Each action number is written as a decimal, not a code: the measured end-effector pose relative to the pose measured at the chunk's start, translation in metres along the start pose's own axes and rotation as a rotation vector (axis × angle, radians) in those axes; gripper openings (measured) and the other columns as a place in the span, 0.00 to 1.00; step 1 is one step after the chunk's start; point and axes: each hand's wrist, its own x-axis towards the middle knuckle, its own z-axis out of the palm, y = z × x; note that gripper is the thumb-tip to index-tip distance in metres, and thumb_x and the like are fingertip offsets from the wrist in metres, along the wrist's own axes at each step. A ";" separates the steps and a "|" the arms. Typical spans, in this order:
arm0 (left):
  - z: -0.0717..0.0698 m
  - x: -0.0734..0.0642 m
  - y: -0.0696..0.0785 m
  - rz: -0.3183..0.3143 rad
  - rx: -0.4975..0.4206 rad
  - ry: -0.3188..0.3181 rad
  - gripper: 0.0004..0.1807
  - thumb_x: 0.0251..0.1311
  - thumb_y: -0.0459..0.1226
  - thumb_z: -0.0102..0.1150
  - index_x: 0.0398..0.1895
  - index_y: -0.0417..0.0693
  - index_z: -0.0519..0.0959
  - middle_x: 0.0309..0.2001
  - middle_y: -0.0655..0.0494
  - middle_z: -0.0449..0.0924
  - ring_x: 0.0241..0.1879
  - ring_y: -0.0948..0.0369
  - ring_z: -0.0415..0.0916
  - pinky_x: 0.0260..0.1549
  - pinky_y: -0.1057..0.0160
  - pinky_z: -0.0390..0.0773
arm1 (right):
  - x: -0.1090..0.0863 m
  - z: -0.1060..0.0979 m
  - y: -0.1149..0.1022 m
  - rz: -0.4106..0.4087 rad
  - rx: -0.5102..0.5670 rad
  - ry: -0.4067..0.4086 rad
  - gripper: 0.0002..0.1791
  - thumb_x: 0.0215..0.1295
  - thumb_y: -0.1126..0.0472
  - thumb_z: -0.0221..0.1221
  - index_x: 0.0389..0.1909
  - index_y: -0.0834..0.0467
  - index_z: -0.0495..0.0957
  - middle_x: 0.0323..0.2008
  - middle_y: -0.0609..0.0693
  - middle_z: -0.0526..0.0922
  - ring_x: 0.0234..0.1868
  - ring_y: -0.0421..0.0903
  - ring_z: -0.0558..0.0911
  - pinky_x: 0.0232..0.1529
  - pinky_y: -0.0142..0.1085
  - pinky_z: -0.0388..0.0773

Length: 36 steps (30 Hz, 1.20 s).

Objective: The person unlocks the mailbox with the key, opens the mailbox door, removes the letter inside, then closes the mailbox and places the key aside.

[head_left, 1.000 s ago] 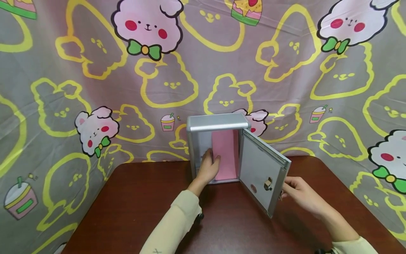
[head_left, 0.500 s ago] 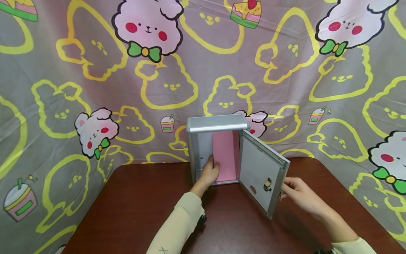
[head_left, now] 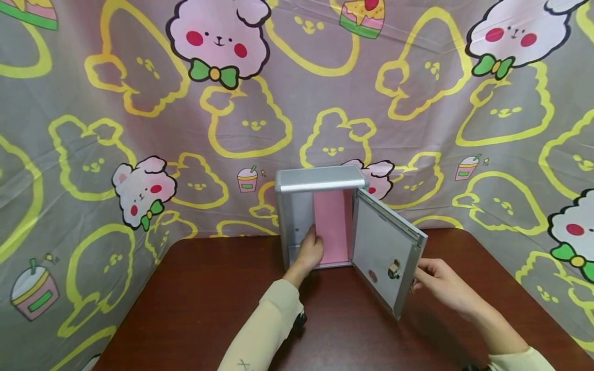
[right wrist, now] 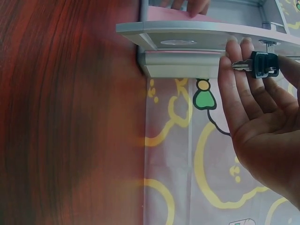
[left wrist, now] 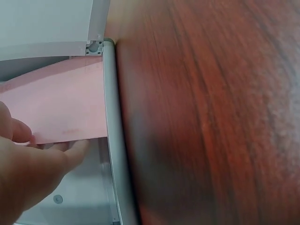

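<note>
A silver metal box (head_left: 320, 180) stands on the table with its hinged door (head_left: 385, 250) swung out to the right. Inside, a flat pink card-like piece (head_left: 330, 226) leans upright against the right side. My left hand (head_left: 310, 252) reaches into the box at the piece's left edge. In the left wrist view the thumb lies near the front of the pink piece (left wrist: 61, 108), with fingers tucked behind its edge. My right hand (head_left: 441, 286) is at the door's outer face. In the right wrist view it pinches a black-headed key (right wrist: 265, 64) at the lock; the exact contact is partly hidden.
The brown wooden table (head_left: 223, 288) extends around the box. A patterned cloth (head_left: 417, 103) with cartoon animals hangs behind and beside the table. A lock cylinder with a brass-coloured tab (head_left: 394, 270) juts from the door's inner face.
My left hand has slid slightly right and down along the edge of the pink piece, its thumb now nearer that edge. The right hand and the door stay nearly still.
</note>
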 end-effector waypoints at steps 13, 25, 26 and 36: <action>-0.012 -0.001 0.003 0.044 -0.005 0.012 0.22 0.76 0.33 0.38 0.68 0.35 0.68 0.64 0.33 0.74 0.64 0.42 0.72 0.63 0.42 0.73 | 0.001 0.000 0.001 0.038 0.018 -0.004 0.19 0.81 0.57 0.49 0.50 0.67 0.82 0.39 0.52 0.88 0.36 0.45 0.86 0.38 0.42 0.86; -0.019 -0.004 0.013 0.074 -0.021 0.012 0.22 0.76 0.32 0.38 0.68 0.35 0.70 0.65 0.34 0.74 0.67 0.42 0.70 0.65 0.42 0.71 | 0.000 0.000 0.001 0.069 0.005 0.003 0.19 0.81 0.56 0.50 0.51 0.68 0.82 0.39 0.53 0.89 0.37 0.45 0.87 0.39 0.41 0.86; -0.019 -0.005 0.013 0.073 -0.024 0.005 0.22 0.76 0.31 0.38 0.68 0.34 0.70 0.65 0.34 0.74 0.68 0.42 0.70 0.66 0.42 0.71 | 0.000 0.000 0.001 0.074 0.006 0.003 0.19 0.81 0.56 0.50 0.51 0.68 0.82 0.39 0.53 0.89 0.37 0.45 0.87 0.39 0.41 0.86; -0.028 -0.009 0.020 0.108 -0.020 -0.030 0.21 0.77 0.30 0.38 0.68 0.32 0.69 0.66 0.33 0.73 0.68 0.42 0.69 0.66 0.42 0.70 | 0.002 -0.002 0.000 0.061 0.019 -0.003 0.19 0.81 0.57 0.50 0.53 0.69 0.81 0.41 0.53 0.89 0.38 0.44 0.87 0.40 0.44 0.86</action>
